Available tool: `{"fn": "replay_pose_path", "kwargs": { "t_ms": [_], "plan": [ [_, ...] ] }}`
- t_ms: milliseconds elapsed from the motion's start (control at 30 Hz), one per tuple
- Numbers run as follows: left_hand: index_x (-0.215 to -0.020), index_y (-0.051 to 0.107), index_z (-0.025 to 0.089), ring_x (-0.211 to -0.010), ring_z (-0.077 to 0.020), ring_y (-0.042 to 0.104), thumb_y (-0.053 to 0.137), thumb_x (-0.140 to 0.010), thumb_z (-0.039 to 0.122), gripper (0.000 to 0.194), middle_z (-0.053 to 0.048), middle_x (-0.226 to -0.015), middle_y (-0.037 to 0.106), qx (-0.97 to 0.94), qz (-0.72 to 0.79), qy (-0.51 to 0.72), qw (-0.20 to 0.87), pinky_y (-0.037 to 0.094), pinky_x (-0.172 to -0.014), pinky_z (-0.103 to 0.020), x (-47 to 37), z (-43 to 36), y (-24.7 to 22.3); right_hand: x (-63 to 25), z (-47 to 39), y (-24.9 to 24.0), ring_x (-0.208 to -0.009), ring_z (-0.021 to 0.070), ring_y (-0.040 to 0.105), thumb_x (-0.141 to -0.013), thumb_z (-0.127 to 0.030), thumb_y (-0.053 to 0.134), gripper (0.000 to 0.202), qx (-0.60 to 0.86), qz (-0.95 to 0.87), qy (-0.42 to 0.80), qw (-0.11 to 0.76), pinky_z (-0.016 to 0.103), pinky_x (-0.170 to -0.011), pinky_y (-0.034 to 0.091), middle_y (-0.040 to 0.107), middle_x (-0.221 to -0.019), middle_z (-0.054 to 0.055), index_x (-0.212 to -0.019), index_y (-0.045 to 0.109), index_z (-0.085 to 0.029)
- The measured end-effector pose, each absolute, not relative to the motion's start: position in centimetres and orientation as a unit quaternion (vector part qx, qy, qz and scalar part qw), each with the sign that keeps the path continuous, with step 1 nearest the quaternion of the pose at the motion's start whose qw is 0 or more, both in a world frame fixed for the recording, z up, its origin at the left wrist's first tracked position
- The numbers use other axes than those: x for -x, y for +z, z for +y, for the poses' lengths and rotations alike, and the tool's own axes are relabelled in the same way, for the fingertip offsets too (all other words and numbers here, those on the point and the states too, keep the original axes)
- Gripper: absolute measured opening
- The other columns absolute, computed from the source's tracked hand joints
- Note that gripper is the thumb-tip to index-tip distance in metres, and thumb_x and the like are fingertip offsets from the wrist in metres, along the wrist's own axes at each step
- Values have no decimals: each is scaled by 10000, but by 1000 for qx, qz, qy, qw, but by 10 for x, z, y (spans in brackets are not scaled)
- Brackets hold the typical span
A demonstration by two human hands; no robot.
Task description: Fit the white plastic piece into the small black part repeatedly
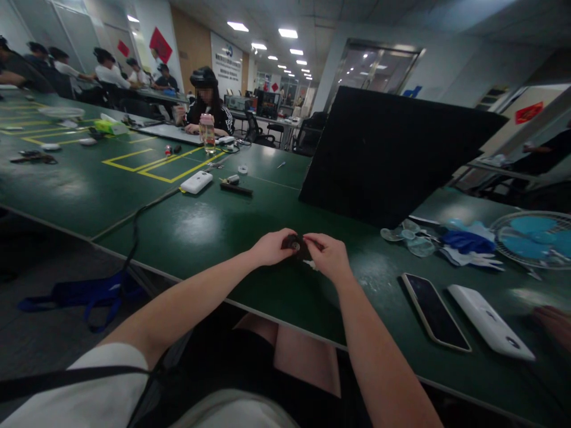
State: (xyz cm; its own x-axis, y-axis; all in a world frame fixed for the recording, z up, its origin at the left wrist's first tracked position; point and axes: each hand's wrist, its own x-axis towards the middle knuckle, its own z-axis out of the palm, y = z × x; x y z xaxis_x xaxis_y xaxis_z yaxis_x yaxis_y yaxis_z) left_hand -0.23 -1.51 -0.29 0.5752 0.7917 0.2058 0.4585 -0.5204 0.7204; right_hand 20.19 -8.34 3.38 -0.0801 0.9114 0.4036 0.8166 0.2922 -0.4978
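Note:
Just above the green table (250, 279), my left hand (273, 246) is closed on a small dark part (294, 244) with a round, lighter centre. My right hand (328, 254) pinches at the right side of the same dark part, thumb and forefinger together. What the right fingertips grip exactly is too small to make out. A small white piece (311, 264) shows below the right fingers; whether it lies on the table or hangs from the hand I cannot tell.
Ahead right stands a large black panel (379, 154). Right are a phone (435, 312), a white power bank (491, 321), gloves (473, 246) and a fan (535, 238). Ahead left lie a white box (196, 182) and dark bar (236, 189). A co-worker (207, 110) sits opposite.

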Motion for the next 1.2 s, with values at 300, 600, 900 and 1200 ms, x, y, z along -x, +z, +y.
{"fn": "replay_pose_path", "kwargs": {
  "t_ms": [300, 600, 900, 1200],
  "plan": [
    [-1306, 580, 265, -1083, -282, 690, 680, -867, 367, 461, -73, -1200, 723, -834, 439, 261, 211, 537, -929, -400, 13, -10, 5, -227, -80, 37, -778, 214, 660, -720, -316, 740, 230, 668, -717, 153, 130, 315, -620, 482, 740, -937, 44, -942, 794, -285],
    [-1252, 586, 281, -995, -247, 715, 722, -823, 352, 456, -43, -1114, 741, -821, 429, 249, 283, 549, -858, -346, 11, -13, 6, -216, -76, 29, -832, 217, 662, -786, -295, 681, 166, 691, -647, 108, 304, 340, -705, 528, 712, -1012, 70, -931, 731, -232],
    [-1151, 585, 268, -876, -248, 715, 754, -753, 376, 445, -34, -990, 744, -831, 418, 250, 268, 548, -770, -357, 11, -11, 2, -197, -75, 19, -875, 219, 689, -865, -477, 700, 280, 617, -648, 197, 401, 362, -771, 539, 759, -994, 52, -984, 749, -229],
    [-1164, 591, 263, -906, -252, 717, 740, -775, 393, 437, -45, -1027, 744, -840, 419, 240, 248, 548, -786, -357, 11, -14, 6, -201, -81, 28, -845, 211, 675, -910, -440, 666, 224, 608, -702, 110, 353, 349, -736, 523, 747, -988, 50, -951, 758, -239]
  ]
}}
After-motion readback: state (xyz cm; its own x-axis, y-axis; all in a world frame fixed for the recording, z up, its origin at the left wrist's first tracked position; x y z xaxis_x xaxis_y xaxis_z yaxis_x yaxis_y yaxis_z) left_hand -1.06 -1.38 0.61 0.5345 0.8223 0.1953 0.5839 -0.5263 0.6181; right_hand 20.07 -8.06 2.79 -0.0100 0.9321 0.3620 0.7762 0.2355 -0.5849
